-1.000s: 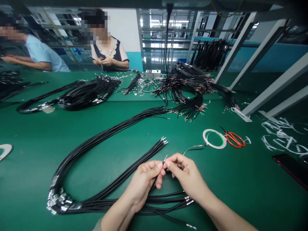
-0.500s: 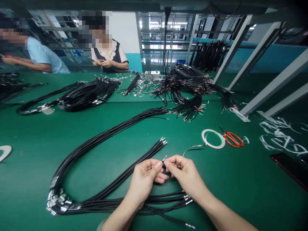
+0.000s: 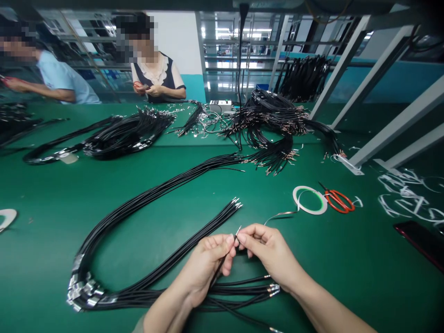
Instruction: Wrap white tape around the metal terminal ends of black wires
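My left hand (image 3: 204, 261) is closed in a pinch round a black cable (image 3: 218, 269), just below its bare metal tip. The cable runs down past the palm. My right hand (image 3: 268, 247) meets it there, thumb and forefinger pinched at the same cable end beside the tip. Under and around my left wrist lies a bundle of black cables (image 3: 145, 196), bent into a U on the table. Silver metal clips (image 3: 83, 291) sit at its bend. Several metal-tipped ends (image 3: 274, 290) stick out below my right hand.
On the green table (image 3: 166, 222) lie a white tape roll (image 3: 296, 200), orange-handled scissors (image 3: 342, 202), white strips (image 3: 402, 194) and a dark phone-like slab (image 3: 419, 243). More cable heaps (image 3: 274, 111) are behind. Metal posts (image 3: 398, 120) rise at right. Two people work across the table.
More of the cable now shows between my left fingers, and its metal tip stands more upright. Both hands stay close together. The view has shifted slightly.
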### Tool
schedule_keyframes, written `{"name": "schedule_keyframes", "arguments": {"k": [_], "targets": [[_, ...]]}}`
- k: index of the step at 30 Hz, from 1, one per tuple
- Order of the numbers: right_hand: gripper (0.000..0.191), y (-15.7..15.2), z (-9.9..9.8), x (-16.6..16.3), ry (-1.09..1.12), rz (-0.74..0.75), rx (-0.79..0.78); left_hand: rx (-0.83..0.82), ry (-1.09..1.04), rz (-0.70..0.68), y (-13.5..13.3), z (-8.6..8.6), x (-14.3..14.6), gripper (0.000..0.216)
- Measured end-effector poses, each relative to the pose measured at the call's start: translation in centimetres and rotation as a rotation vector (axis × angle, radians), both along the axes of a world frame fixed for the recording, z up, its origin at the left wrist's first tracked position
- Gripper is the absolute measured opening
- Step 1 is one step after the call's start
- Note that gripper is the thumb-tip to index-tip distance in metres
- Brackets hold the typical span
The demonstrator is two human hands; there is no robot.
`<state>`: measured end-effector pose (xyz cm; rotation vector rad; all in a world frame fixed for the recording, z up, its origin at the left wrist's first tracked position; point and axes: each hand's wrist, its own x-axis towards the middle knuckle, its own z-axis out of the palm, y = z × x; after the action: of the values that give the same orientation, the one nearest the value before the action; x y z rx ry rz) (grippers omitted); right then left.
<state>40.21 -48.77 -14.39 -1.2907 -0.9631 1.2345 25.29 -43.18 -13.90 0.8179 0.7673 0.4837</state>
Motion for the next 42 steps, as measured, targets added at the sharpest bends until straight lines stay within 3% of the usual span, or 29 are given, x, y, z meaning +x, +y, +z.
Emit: {"name": "schedule_keyframes", "arguments": {"k": [5,13,24,34,38,42], "targets": [[0.019,0.1,0.0,0.2,-0.006,-0.02,-0.019,0.014,0.07,0.026,0.0,0.3,0.2,0.02],[0.02,0.1,-0.5,0.3,-0.041,-0.034,-0.013,0.208,0.229,0.107,-0.4,-0.1,0.6,0.028],[0.018,0.4,-0.2,0.2,0.118,0.006,-0.03,0.038,0.053,0.013,0.0,0.0,0.0,0.028],[0.013,0.6,0.0,0.1,0.131,0.007,0.0,-0.053,-0.047,0.006,0.0,-0.5,0.1,0.024],[0.014,0.8,-0.5,0.4,0.227,0.044,-0.041,-0.027,-0.034,0.007,-0.1,-0.4,0.2,0.025],[0.023,1.1,-1.0,1.5,0.208,-0.112,-0.075,0.115,0.073,0.059,-0.1,0.0,0.2,0.022]]}}
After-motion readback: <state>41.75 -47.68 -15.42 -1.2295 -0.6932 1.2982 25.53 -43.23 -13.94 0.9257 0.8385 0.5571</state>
